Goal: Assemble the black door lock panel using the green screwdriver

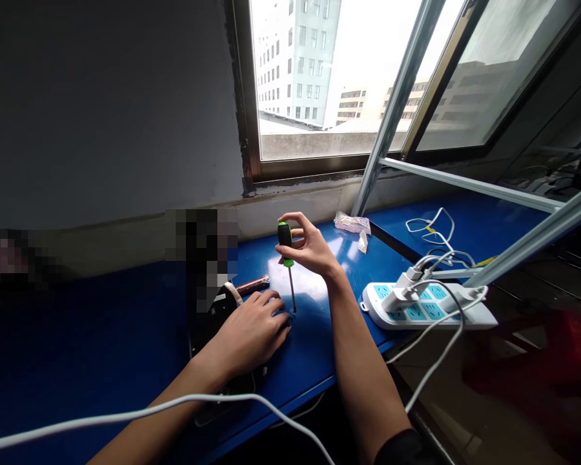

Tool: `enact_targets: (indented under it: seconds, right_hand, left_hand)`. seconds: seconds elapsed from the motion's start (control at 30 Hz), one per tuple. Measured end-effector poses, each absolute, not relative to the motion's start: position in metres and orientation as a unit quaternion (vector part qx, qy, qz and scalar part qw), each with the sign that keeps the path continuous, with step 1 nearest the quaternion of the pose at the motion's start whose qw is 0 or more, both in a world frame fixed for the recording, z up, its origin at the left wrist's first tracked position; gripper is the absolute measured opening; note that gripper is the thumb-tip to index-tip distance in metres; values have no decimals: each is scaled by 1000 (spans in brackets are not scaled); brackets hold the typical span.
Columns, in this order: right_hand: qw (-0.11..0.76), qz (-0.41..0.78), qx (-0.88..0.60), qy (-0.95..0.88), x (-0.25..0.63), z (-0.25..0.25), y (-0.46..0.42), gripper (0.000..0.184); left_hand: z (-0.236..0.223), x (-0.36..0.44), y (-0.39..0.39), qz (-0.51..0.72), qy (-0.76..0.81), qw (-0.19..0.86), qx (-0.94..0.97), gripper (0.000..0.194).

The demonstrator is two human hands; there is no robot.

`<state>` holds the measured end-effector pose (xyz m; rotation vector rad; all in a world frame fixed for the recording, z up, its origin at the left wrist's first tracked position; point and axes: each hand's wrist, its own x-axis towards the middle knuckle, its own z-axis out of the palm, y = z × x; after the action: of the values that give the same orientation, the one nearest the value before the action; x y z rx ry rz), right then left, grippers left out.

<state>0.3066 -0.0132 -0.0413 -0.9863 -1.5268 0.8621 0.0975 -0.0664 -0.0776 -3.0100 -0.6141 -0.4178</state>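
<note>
My right hand (308,248) grips a screwdriver (285,240) by its black and green handle, thumb and fingers around it. The shaft points down, almost upright, and its tip is close above the blue table, beside the fingertips of my left hand (256,326). That hand has its fingers curled down and drawn together near the tip; a small dark thing shows at the fingertips, too small to name. Beneath and beside the left hand lies a black flat object (217,310) with small light marks, partly hidden by the hand and by a blurred patch.
A brown, shiny rod-like thing (252,284) lies behind my left hand. To the right, a white power strip (433,316) holds several plugs and cables. A white cable (174,403) crosses the foreground. Plastic wrappers (352,223) and a metal frame (375,165) stand near the window.
</note>
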Motion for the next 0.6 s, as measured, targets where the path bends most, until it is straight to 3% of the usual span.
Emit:
enact_targets:
  seconds: [0.33,0.6]
  right_hand:
    - [670,386,-294,-562,301,-32,-16,60]
    - [726,405,-264,-489,263,-32,-14,62]
  left_hand:
    - [-50,71,-63,-335,-191,26,-923,11]
    - [-54,1,-67,-426,-255,18,-868,33]
